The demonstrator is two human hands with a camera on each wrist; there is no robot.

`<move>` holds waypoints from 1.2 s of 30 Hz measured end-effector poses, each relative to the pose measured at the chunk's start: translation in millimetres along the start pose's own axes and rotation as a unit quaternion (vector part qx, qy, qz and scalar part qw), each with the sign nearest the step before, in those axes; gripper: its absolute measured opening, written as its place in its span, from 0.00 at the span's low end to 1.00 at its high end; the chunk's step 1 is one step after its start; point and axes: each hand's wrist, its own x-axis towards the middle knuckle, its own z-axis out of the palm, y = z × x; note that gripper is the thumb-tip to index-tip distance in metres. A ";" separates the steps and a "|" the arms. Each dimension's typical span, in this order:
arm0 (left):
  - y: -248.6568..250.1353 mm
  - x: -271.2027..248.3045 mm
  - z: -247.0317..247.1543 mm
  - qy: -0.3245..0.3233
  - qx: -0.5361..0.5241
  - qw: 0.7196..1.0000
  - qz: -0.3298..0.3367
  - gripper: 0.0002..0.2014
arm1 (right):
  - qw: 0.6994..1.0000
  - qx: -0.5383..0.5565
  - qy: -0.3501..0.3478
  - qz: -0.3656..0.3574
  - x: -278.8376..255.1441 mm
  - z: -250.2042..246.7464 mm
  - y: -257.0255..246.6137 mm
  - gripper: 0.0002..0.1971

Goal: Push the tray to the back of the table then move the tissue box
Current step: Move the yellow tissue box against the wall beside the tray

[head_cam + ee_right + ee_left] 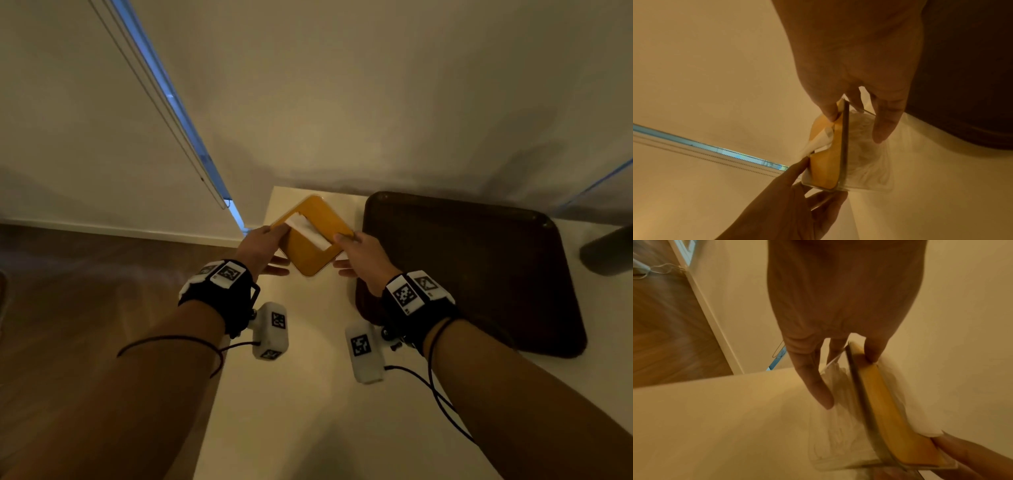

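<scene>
While gripped: tissue box (313, 240) (both hands)

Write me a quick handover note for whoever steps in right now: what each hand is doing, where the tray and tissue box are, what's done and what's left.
Left hand: grips the left corner of the tissue box, thumb on the yellow lid, fingers on the clear side.
Right hand: grips the opposite corner the same way.
Tissue box: held between both hands, turned cornerwise, over the table's back left area, a tissue sticking out of its slot.
Tray: dark, flat on the table to the right, its far edge near the wall.
Done: the tray looks pushed back.
Left: set the box down and let go.
</scene>
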 end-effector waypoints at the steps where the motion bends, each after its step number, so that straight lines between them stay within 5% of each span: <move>1: 8.1 13.0 -3.3 -0.001 0.002 1.000 -0.006 0.28 | 1.000 0.001 0.001 0.004 11.8 1.9 -8.0 0.27; 12: 40.8 100.5 -26.3 -0.024 -0.007 0.999 -0.046 0.30 | 0.999 0.004 0.013 0.031 89.8 19.3 -44.6 0.26; 21: 45.0 116.4 -24.0 -0.007 -0.006 0.999 -0.052 0.23 | 0.994 0.060 0.073 0.048 103.3 27.3 -41.4 0.31; 27: 41.3 126.6 -40.9 0.089 0.062 0.988 0.107 0.20 | 0.984 0.053 0.165 0.050 84.3 38.2 -10.0 0.31; 36: 50.9 129.6 -40.4 0.040 0.145 0.974 0.172 0.14 | 0.984 0.024 0.178 -0.002 72.2 71.6 -6.9 0.22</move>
